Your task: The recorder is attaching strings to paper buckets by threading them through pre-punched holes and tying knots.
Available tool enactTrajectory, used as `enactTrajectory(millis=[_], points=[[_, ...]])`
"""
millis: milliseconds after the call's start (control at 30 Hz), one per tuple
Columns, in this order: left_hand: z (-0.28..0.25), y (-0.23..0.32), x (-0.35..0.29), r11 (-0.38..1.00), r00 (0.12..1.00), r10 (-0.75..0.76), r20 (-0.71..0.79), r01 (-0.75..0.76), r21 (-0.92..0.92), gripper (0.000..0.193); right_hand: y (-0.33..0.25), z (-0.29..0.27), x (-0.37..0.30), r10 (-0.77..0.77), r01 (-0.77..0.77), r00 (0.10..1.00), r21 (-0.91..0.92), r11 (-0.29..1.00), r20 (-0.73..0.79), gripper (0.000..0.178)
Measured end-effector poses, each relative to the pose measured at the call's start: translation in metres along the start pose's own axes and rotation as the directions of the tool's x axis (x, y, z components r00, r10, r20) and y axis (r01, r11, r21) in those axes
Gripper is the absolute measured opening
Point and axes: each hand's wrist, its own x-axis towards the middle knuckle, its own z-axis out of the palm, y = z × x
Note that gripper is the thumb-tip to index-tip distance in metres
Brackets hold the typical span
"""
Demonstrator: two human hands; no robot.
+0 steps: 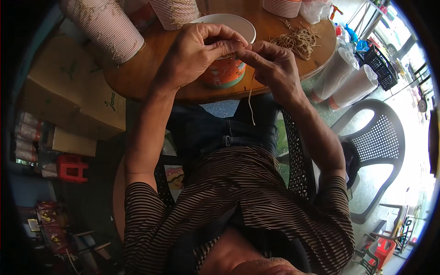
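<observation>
Over a wooden table, my left hand (195, 55) and my right hand (275, 66) meet with thumbs and forefingers pinched together. Between them they grip a thin tan string (251, 103), whose loose end hangs below my right hand. Right behind and under the fingers stands an orange paper tub (224, 75) with a white round top and a green lower band. My hands cover part of it, so I cannot make out how the string lies against the tub. A tangled heap of tan strings (300, 41) lies on the table to the right of my right hand.
Stacked paper tubs (110, 32) lean at the table's left, with another stack (174, 11) behind, both with strings on them. The table's edge (183, 97) is before my lap. Cardboard boxes (68, 87) stand left; wrapped tub stacks (353, 87) and a grey plastic chair (373, 146) right.
</observation>
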Motion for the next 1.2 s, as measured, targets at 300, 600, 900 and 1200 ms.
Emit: enactTrajectory(millis=[300, 600, 900, 1200], points=[[0.004, -0.006, -0.002, 0.992, 0.993, -0.028, -0.113, 0.013, -0.126, 0.009, 0.01, 0.009, -0.004, -0.151, 0.125, 0.981, -0.199, 0.972, -0.121, 0.015], [0.016, -0.001, -0.008, 0.968, 0.972, 0.078, -0.22, -0.021, 0.249, 0.01, 0.014, 0.008, -0.006, -0.346, 0.282, 0.931, -0.368, 0.886, -0.119, 0.014], [0.014, 0.006, -0.006, 0.79, 0.976, 0.193, -0.099, -0.095, 0.606, 0.012, 0.008, 0.002, -0.004, -0.364, 0.282, 0.927, -0.468, 0.838, -0.093, 0.013], [-0.01, 0.004, 0.0, 0.988, 0.977, -0.151, 0.15, 0.143, 0.06, 0.014, 0.012, 0.008, 0.005, -0.353, 0.297, 0.929, -0.35, 0.888, -0.108, 0.01]])
